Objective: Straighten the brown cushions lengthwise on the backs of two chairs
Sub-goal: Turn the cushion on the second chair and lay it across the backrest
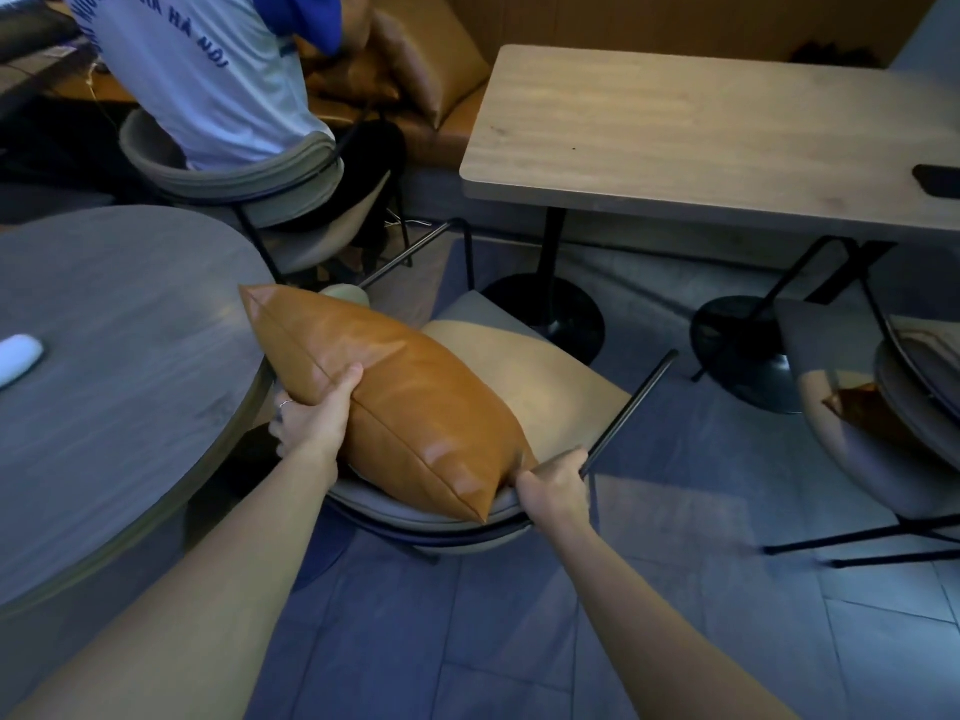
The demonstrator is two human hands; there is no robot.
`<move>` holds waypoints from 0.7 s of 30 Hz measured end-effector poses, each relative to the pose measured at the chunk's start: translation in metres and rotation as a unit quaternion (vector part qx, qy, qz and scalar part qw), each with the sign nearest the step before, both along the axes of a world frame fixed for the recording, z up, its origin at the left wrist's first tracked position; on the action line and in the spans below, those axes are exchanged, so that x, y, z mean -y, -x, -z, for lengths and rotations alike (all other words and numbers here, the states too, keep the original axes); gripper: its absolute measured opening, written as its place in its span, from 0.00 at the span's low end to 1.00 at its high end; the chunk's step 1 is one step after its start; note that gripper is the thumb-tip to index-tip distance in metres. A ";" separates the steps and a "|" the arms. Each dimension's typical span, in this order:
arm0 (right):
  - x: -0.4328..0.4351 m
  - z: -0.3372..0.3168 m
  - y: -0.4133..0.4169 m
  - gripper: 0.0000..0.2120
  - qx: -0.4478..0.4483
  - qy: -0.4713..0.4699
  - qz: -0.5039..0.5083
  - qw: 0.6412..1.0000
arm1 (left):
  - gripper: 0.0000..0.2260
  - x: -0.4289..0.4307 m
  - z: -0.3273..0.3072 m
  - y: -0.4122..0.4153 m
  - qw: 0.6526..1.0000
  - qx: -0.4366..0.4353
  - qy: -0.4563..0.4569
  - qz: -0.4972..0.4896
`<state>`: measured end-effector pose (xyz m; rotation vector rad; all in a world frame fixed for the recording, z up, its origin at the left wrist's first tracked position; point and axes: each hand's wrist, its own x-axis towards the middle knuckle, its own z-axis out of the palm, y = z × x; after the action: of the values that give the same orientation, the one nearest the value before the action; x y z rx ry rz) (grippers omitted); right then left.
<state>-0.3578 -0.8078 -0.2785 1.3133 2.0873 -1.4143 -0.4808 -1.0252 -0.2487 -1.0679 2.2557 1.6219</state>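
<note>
A brown leather cushion [395, 392] lies tilted across the near chair [524, 376], its long side running from upper left to lower right over the curved backrest. My left hand [311, 418] grips its long left edge, thumb on top. My right hand [553, 485] pinches its lower right corner, by the chair's backrest rim and black arm rod. A second chair [852, 439] stands at the right edge, and a second brown cushion [867, 413] rests on its seat, mostly hidden by the backrest.
A round grey table [114, 366] stands close on the left with a white object [18, 358] on it. A rectangular wooden table [701, 137] is beyond the chair. A person in a white shirt [208, 75] sits on another chair, far left. More brown cushions [415, 59] lie on a bench behind.
</note>
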 end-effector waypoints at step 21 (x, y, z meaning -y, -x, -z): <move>-0.167 -0.003 -0.041 0.45 -0.171 -0.049 0.090 0.980 | 0.54 -0.198 0.001 -0.078 0.995 0.082 -0.006 -0.065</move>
<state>-0.3164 -0.6411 -0.2759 1.4117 2.3281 -1.7399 -0.4024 -0.8276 -0.2498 -1.3177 2.1094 1.5291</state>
